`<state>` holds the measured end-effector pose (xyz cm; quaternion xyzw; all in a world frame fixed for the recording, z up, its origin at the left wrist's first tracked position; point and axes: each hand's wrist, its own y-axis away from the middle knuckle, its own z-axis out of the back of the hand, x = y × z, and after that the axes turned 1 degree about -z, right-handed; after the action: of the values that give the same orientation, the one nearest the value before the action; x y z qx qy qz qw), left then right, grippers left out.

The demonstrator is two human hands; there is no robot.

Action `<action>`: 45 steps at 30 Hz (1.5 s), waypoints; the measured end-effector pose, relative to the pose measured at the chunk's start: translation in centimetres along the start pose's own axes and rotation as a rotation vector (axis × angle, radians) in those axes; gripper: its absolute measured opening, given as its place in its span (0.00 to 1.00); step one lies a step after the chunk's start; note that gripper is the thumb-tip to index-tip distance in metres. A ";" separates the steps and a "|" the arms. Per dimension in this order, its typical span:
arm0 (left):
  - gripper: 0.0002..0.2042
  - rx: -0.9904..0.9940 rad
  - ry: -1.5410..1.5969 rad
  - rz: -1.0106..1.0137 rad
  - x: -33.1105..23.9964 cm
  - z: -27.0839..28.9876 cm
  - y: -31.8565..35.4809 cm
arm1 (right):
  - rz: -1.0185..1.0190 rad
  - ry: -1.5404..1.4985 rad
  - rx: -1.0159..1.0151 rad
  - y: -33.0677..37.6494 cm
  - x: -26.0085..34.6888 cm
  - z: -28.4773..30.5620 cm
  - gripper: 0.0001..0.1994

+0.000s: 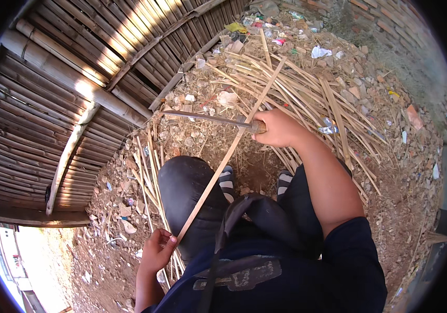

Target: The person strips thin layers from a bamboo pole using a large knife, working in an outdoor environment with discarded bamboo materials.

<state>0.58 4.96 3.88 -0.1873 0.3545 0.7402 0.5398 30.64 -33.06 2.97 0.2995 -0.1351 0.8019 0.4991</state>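
Pale strip (213,180) pinched in left hand (157,251), slanting past right hand (279,129), that hand clenched round knife (207,117)

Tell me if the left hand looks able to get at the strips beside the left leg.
Probably yes: the left hand is near those strips, with no obstacle apparent. Its fingers pinch the long strip, though, so it may need to release that first.

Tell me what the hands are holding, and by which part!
The right hand grips a knife by its wooden handle. The left hand holds a long pale strip near its lower end.
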 end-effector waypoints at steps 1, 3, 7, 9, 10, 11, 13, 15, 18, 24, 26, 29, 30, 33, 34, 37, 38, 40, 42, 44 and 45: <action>0.19 -0.079 0.004 0.018 -0.5 -0.9 -0.4 | 0.026 0.027 0.008 -0.1 0.4 -0.1 0.19; 0.21 -0.094 -0.232 -0.034 -2.6 -2.2 -0.4 | 0.039 0.043 0.037 0.0 0.2 -0.5 0.17; 0.22 -0.177 -0.365 -0.115 -2.6 -3.7 -0.5 | 0.048 0.078 0.013 0.4 -0.5 -1.2 0.17; 0.19 -0.202 -0.381 -0.140 -2.0 -3.9 -0.4 | 0.061 0.080 0.003 0.5 -0.8 -0.9 0.17; 0.18 -0.206 -0.407 -0.157 -1.1 -4.1 -0.3 | 0.068 0.082 -0.002 0.5 -0.8 -0.7 0.16; 0.17 -0.215 -0.430 -0.174 -0.6 -4.1 -0.2 | 0.054 0.108 0.028 0.5 -0.5 -0.2 0.17; 0.14 -0.211 -0.436 -0.173 -0.2 -4.0 0.2 | 0.026 0.161 0.090 0.5 0.6 0.9 0.20; 0.14 -0.223 -0.434 -0.173 0.5 -4.0 0.6 | 0.030 0.185 0.080 0.7 0.8 0.8 0.19; 0.14 -0.264 -0.413 -0.167 1.5 -4.1 0.6 | 0.063 0.251 0.054 1.0 1.6 0.0 0.17; 0.14 -0.300 -0.363 -0.206 2.7 -5.0 -0.4 | 0.051 0.263 0.088 1.0 4.2 -1.2 0.14; 0.14 -0.305 -0.351 -0.231 4.0 -5.5 -1.1 | -0.016 0.158 0.108 -0.5 1.7 -1.1 0.14; 0.14 -0.281 -0.369 -0.234 4.1 -5.3 -1.3 | -0.098 0.118 -0.015 -1.0 0.8 -0.7 0.15; 0.14 -0.278 -0.389 -0.240 3.8 -5.1 -1.2 | -0.107 0.120 -0.055 -0.9 0.9 -0.7 0.16; 0.14 -0.232 -0.362 -0.212 3.6 -4.5 -0.7 | -0.038 0.279 0.037 0.0 4.2 -1.4 0.18; 0.15 -0.234 -0.346 -0.214 4.1 -4.5 -0.8 | -0.017 0.332 0.073 0.1 5.1 -1.7 0.18; 0.16 -0.222 -0.316 -0.231 5.0 -5.0 -2.0 | -0.179 0.151 -0.070 -2.1 0.7 -3.1 0.18; 0.16 -0.214 -0.350 -0.200 4.5 -4.8 -2.2 | -0.249 0.076 -0.158 -3.0 -1.7 -2.9 0.17; 0.16 -0.210 -0.401 -0.201 3.9 -3.8 -1.9 | -0.256 0.111 -0.173 -3.4 -2.4 -1.4 0.17; 0.16 -0.199 -0.379 -0.203 3.4 -3.1 -1.4 | -0.195 0.158 -0.145 -2.1 -1.0 -1.2 0.17; 0.16 -0.177 -0.351 -0.199 3.3 -3.1 -0.9 | -0.125 0.190 -0.065 -1.6 1.7 -2.2 0.15; 0.16 -0.162 -0.331 -0.199 3.1 -3.2 -1.1 | -0.068 0.212 -0.051 -0.9 3.2 -2.9 0.15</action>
<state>0.20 4.93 -0.72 -0.1403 0.1800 0.7301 0.6441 29.37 -28.87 2.54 0.2045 -0.0917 0.8081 0.5448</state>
